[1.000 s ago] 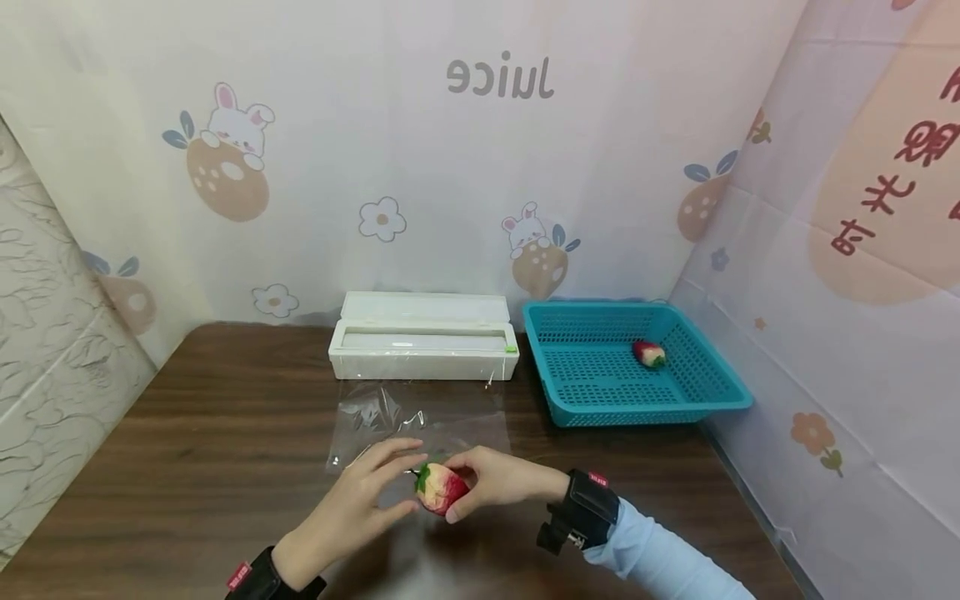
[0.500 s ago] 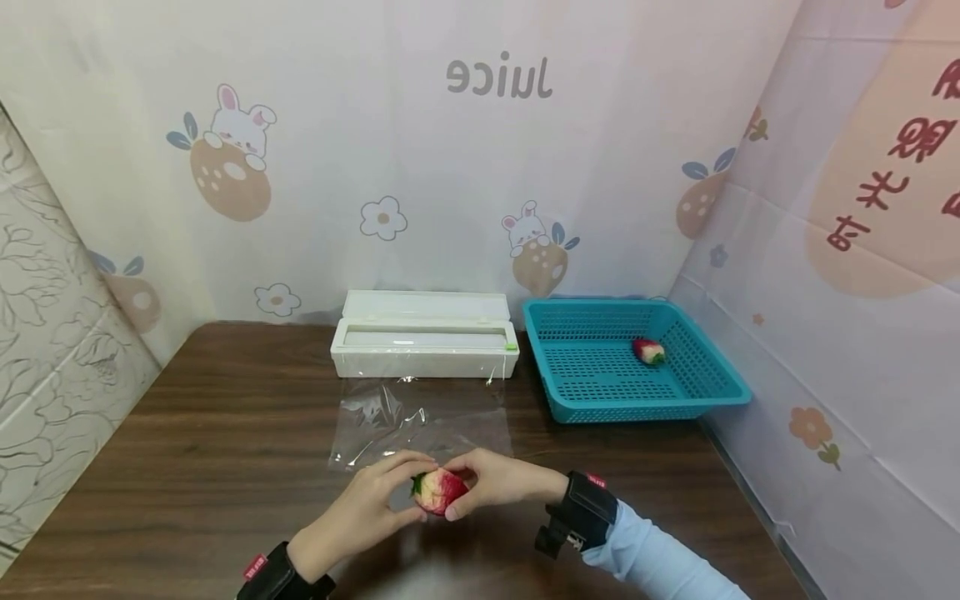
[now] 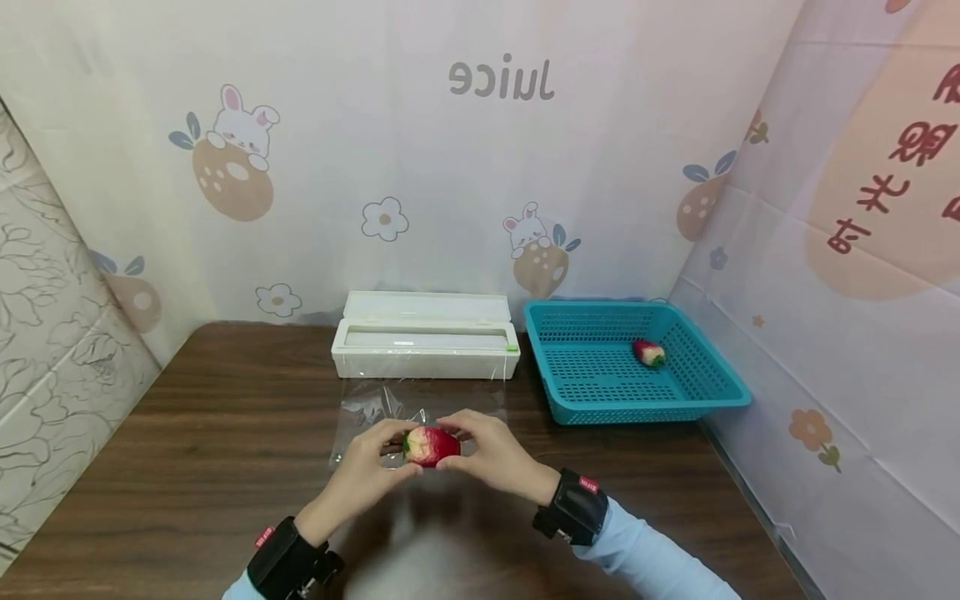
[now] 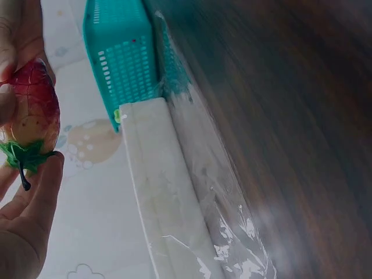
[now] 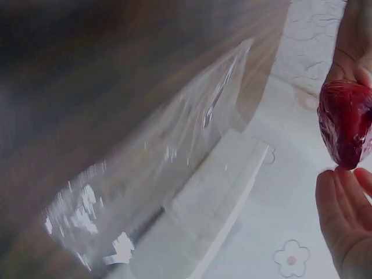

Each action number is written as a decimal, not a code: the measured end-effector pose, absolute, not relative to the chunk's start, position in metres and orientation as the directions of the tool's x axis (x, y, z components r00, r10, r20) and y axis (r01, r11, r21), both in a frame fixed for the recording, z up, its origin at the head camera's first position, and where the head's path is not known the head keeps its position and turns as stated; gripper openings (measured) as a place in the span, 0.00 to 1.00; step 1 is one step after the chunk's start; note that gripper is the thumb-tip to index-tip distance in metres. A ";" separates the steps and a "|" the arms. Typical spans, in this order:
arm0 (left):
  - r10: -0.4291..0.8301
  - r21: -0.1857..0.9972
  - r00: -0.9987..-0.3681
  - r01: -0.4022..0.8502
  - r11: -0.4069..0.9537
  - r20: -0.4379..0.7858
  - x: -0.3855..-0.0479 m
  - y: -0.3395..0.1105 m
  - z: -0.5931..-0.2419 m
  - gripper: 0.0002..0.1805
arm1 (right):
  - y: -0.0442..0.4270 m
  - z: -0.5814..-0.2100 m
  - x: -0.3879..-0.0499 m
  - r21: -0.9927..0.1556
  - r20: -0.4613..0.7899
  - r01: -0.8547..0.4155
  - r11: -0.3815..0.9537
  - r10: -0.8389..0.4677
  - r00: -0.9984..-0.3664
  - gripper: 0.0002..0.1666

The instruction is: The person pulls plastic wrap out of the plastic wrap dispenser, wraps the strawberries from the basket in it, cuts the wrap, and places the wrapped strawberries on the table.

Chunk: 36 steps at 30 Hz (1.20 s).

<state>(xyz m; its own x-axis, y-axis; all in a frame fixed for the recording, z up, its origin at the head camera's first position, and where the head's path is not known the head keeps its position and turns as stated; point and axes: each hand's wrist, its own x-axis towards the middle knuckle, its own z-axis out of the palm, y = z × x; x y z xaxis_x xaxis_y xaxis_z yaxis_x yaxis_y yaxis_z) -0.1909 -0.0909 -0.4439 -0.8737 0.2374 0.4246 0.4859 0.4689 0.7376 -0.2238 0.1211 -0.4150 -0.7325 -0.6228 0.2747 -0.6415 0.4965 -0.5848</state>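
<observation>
Between my two hands is a toy strawberry [image 3: 431, 447], red at the tip and pale yellow near its green leaves. It is raised over the near end of the plastic film [image 3: 367, 417]. My left hand [image 3: 358, 473] pinches its leafy end with thumb and fingers. At the red tip my right hand [image 3: 498, 458] holds it from the other side. The left wrist view shows the strawberry [image 4: 36, 113] with its dark stem beside my left fingertips. In the right wrist view, the strawberry [image 5: 346, 119] looks shiny and wrinkled on its surface.
A white cling film box [image 3: 425, 365] with a raised lid stands at the back of the brown table [image 3: 225, 450]. Clear film runs from it towards me. To its right, a teal basket [image 3: 600, 414] holds another strawberry [image 3: 648, 353]. Printed curtains [image 3: 420, 150] hang behind.
My left hand has closed in on the strawberry's leafy end. Both hands have then moved slightly away from me and to the left with it, over the film's near edge.
</observation>
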 end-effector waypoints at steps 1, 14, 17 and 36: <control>0.237 0.732 -0.873 0.486 0.477 0.426 -0.194 -0.091 -0.444 0.28 | 0.120 -0.415 -0.225 -0.560 0.285 -0.658 0.503 -0.629 -0.723 0.31; 0.303 0.616 -0.916 0.400 0.678 0.262 -0.247 -0.092 -0.452 0.28 | 0.104 -0.432 -0.274 -0.407 0.199 -0.658 0.633 -0.642 -0.741 0.27; 0.328 0.587 -0.915 0.403 0.702 0.235 -0.256 -0.091 -0.455 0.29 | 0.101 -0.438 -0.284 -0.380 0.147 -0.642 0.666 -0.641 -0.753 0.28; 0.367 0.608 -0.922 0.364 0.706 0.126 -0.277 -0.093 -0.483 0.25 | 0.088 -0.462 -0.301 -0.341 -0.026 -0.613 0.713 -0.659 -0.752 0.28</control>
<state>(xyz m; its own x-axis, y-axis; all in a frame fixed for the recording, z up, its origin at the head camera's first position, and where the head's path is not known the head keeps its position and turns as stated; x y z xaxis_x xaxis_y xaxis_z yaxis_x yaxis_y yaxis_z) -0.2774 -0.0929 -0.4834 -0.9218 0.3667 0.1257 0.3637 0.7061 0.6076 -0.3008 0.0877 -0.4618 -0.7516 -0.6591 -0.0263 -0.6129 0.7125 -0.3415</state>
